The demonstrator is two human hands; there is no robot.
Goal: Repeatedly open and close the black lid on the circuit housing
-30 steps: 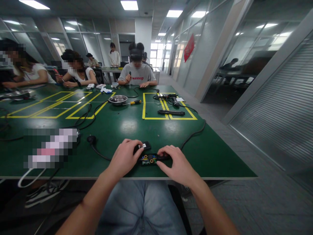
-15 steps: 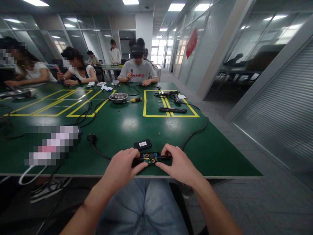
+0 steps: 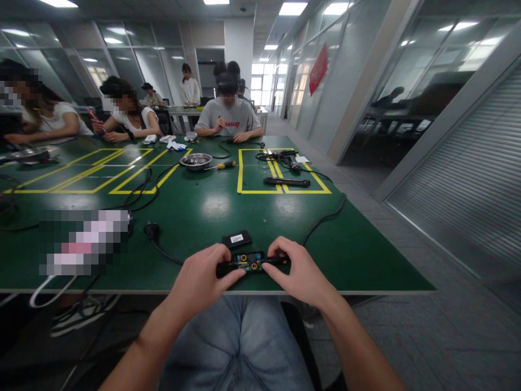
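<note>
Both my hands grip a small opened black device (image 3: 250, 261) with a green circuit board and round orange parts showing, near the front edge of the green table (image 3: 211, 212). My left hand (image 3: 203, 279) pinches its left end, fingers closed. My right hand (image 3: 297, 271) pinches its right end, where a black cable (image 3: 325, 220) leads away. Just behind the device lies its black cover (image 3: 236, 239) with a white label, untouched.
A black plug and cord (image 3: 152, 231) lie left of my hands. Further back are a metal bowl (image 3: 196, 161), a yellow-handled screwdriver (image 3: 222, 164), a black bar-shaped device (image 3: 286, 182) in yellow tape squares, and tangled cables. Several people sit at the far and left sides.
My left hand came off the black cover and moved to the device's left end. Both hands have drawn the device slightly toward the table's front edge.
</note>
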